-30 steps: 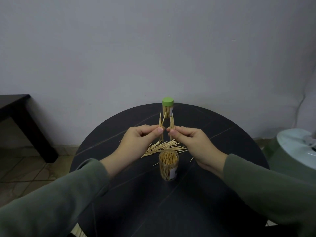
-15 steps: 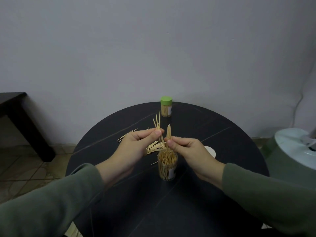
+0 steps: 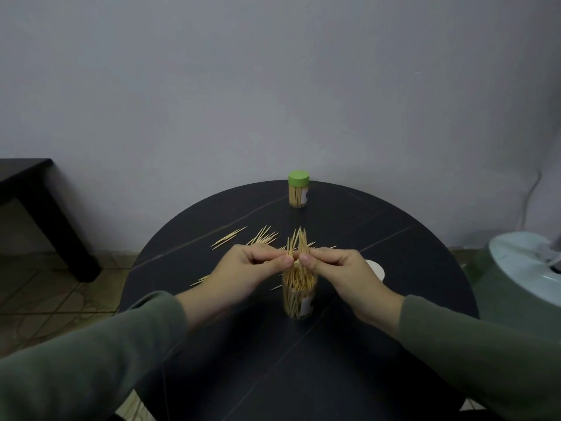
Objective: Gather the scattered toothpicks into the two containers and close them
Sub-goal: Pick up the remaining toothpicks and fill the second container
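Observation:
An open clear container (image 3: 299,299), nearly full of toothpicks, stands at the middle of the round black table (image 3: 394,253). Right above its mouth my left hand (image 3: 243,268) and my right hand (image 3: 340,270) each pinch a small upright bundle of toothpicks (image 3: 298,243), thumbs almost touching. The bundles' lower ends dip into the container. Loose toothpicks (image 3: 261,237) lie scattered on the table behind my hands and a few to the left (image 3: 200,280). A second container with a green lid (image 3: 299,189) stands closed at the table's far edge. A white lid (image 3: 375,270) lies partly hidden behind my right hand.
A dark low table (image 3: 36,196) stands by the wall at the left over a tiled floor. A pale green and white round appliance (image 3: 522,268) sits close to the table's right edge. A plain wall rises behind.
Both hands have come down and toward me with their bundles, from above the loose pile to the open container's mouth. The white lid has come into view.

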A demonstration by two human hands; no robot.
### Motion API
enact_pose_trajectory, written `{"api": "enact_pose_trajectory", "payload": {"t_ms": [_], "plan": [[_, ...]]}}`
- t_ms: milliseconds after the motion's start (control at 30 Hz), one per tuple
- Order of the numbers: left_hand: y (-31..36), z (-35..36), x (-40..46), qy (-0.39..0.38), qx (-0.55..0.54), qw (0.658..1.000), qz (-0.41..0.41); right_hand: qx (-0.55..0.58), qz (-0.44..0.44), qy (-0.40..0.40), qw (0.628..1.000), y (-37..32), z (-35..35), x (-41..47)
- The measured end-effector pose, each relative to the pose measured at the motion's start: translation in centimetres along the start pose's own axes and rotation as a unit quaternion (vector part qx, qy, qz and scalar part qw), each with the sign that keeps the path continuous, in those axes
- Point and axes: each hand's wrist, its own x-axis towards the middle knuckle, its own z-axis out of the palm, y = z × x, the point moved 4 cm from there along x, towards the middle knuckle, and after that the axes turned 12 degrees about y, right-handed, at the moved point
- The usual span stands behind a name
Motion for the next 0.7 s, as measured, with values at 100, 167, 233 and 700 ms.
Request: {"api": "enact_pose_trajectory", "payload": {"t_ms": [100,167,233,700], "plan": [[0.1,-0.2,0.0,-0.020,0.032,0.999,0.004,-0.048,-0.026,-0.011,0.998,-0.3,-0.2,0.2],[0.4,-0.2,-0.1,-0.037,0.050,0.998,0.016,-0.084,-0.044,-0.007,0.995,-0.6,-0.4,0.3],[0.7,-0.2,0.0,-0.040,0.063,0.997,0.029,-0.110,-0.059,0.001,0.992,-0.7,-0.6,0.3],[1.7,-0.4,0.7,0.010,0.226,0.966,0.126,-0.295,-0.141,0.018,0.945,-0.8,-0.7,0.7]]}}
